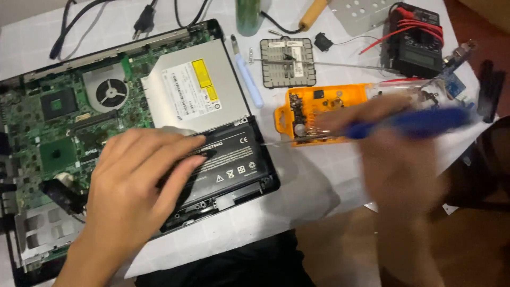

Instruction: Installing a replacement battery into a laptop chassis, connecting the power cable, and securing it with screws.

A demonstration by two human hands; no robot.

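Right grip (382,133) around blue screwdriver (409,123)

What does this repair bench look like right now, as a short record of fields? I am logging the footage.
Setting: opened laptop on a white cloth-covered table
Left hand: flat on the black battery pack, holding nothing
Right hand: blurred, grips a blue-handled screwdriver
Laptop parts: green motherboard, cooling fan, silver optical drive
Nearby: orange bit case, multimeter, soldering iron
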